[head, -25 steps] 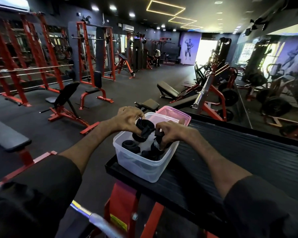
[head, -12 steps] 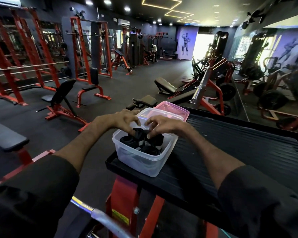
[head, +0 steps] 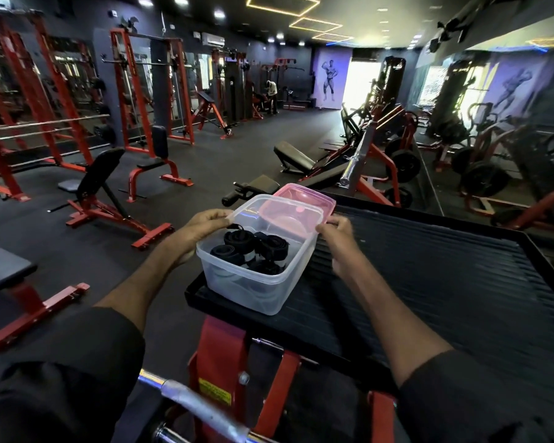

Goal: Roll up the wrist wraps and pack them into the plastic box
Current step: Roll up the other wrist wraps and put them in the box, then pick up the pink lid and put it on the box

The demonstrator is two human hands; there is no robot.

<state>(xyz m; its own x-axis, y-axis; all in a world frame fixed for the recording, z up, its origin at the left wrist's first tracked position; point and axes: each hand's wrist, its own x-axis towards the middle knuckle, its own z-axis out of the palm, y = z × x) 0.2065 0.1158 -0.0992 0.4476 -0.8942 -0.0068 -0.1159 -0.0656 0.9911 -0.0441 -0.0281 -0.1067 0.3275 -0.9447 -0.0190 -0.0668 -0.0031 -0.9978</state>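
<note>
A clear plastic box stands on the near left corner of a black ribbed platform. Several rolled black wrist wraps lie packed inside it. A pink lid rests behind the box, against its far rim. My left hand grips the box's left rim with its fingertips. My right hand pinches the far right corner of the rim, right beside the lid's edge. Neither hand is inside the box.
The platform sits on a red machine frame, with a chrome bar low in front. Red benches and racks fill the floor to the left. Plate-loaded machines stand behind the platform. A person stands far off.
Both hands have come out of the box, where they pressed the rolled wraps down, and moved apart to its left and right rims. The wraps now lie uncovered inside.
</note>
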